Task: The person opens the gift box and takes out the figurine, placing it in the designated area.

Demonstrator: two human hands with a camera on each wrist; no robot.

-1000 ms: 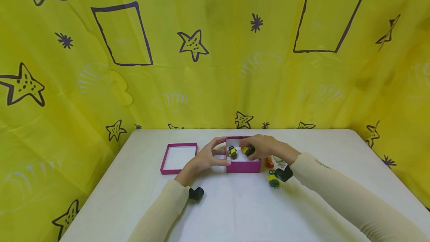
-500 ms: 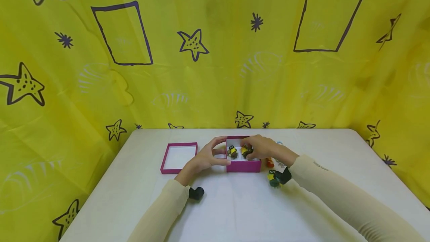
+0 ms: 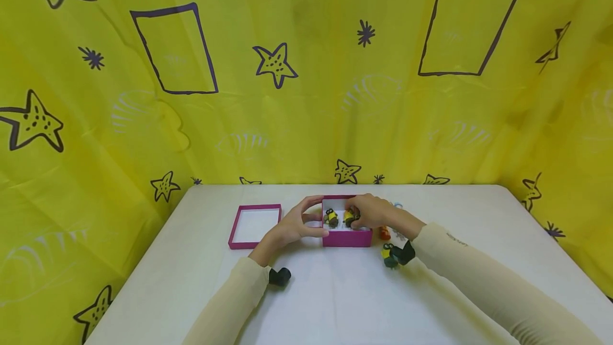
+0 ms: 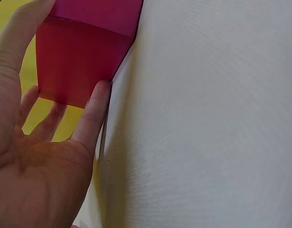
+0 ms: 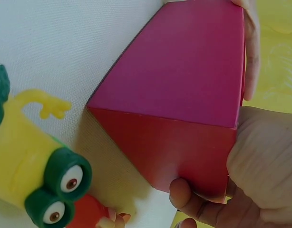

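Observation:
A pink box (image 3: 347, 238) stands on the table with its white inside facing up. My left hand (image 3: 292, 225) grips the box's left end, thumb at the front corner and other fingers toward the back. Inside, one yellow minion figure (image 3: 331, 218) stands at the left. My right hand (image 3: 371, 211) reaches over the right rim and pinches a second minion figure in the box's right part, which the hand partly covers. In the right wrist view, fingers (image 5: 180, 192) of that hand also touch the box's outer red side (image 5: 179, 152). The box bottom is mostly hidden.
The pink-edged lid (image 3: 256, 223) lies inside up to the left. Near my right wrist are a minion figure with green goggles (image 5: 22, 156) and a red-orange toy (image 3: 384, 233). A small blue item (image 3: 398, 205) shows behind the forearm. A yellow curtain (image 3: 306, 121) hangs behind the table.
The minion figure in my right hand has turned from tilted to more upright within the box, and the right hand has shifted slightly. The left hand and box have stayed put.

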